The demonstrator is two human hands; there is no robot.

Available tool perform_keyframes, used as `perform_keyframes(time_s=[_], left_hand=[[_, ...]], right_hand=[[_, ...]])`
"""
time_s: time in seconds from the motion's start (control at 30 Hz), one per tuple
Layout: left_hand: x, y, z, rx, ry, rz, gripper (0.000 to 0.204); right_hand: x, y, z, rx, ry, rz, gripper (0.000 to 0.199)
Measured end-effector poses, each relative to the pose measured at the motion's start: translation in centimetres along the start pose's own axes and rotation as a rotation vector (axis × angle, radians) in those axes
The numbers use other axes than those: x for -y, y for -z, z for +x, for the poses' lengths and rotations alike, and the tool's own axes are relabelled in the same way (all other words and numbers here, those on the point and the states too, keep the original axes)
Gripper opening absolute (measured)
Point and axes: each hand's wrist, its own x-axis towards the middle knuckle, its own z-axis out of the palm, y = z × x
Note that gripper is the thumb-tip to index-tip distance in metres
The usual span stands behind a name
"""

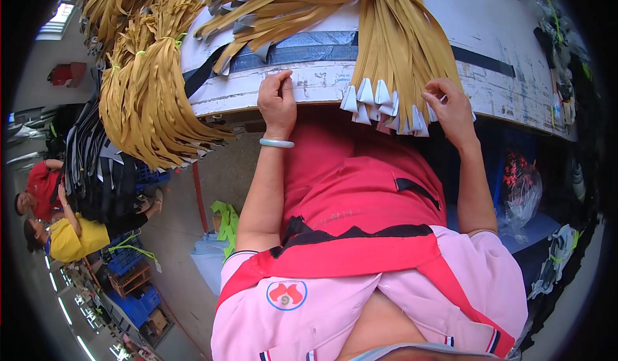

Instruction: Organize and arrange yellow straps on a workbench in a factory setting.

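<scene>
A sheaf of mustard-yellow fabric strips (399,45) hangs over the near edge of the worktable, its white folded tips (370,97) pointing toward me. At the sheaf's right side is my right hand (454,113), thumb and fingers curled together by the strips' lower ends. Whatever lies between those fingertips is too small to make out. My left hand (278,108), with a pale bangle at the wrist, is at the table edge left of the sheaf. Its fingers are bent in toward the thumb, and nothing shows in them.
More yellow strips (283,7) lie across the white worktable (492,94), which has dark tape along it. Tied yellow bundles (148,103) droop off its left side. Black strips (84,148) hang beyond. Two people (77,235) are at the far left. A plastic bag (523,197) is at right.
</scene>
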Motion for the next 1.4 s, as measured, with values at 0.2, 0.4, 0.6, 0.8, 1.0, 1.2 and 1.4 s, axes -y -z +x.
perform_keyframes(time_s=[0.2, 0.4, 0.6, 0.8, 1.0, 1.2, 1.4], left_hand=[[0.3, -0.1, 0.1, 0.011, -0.041, 0.053, 0.009], [0.7, 0.9, 0.2, -0.037, -0.060, 0.097, 0.011], [0.2, 0.1, -0.2, -0.079, -0.064, 0.052, 0.009], [0.4, 0.0, -0.7, -0.106, -0.071, 0.026, 0.007], [0.3, 0.1, -0.5, -0.136, -0.084, 0.014, 0.008], [0.4, 0.2, -0.3, -0.103, -0.003, -0.018, 0.007], [-5.1, -1.5, -0.2, 0.103, 0.168, -0.525, 0.010]], right_hand=[[-3.1, 0.0, -0.1, -0.044, -0.064, -0.097, 0.024], [-3.2, -0.6, 1.0, -0.067, -0.107, 0.034, 0.023], [-7.6, -0.9, 1.3, -0.056, -0.089, 0.025, 0.024], [-11.3, -1.5, 3.3, 0.081, -0.053, 0.071, 0.019], [-11.9, -0.3, 3.4, -0.045, 0.018, 0.305, 0.016], [-8.3, -0.5, 1.0, 0.156, -0.101, 0.468, 0.011], [-7.2, -1.2, -0.2, 0.164, -0.244, 0.570, 0.011]])
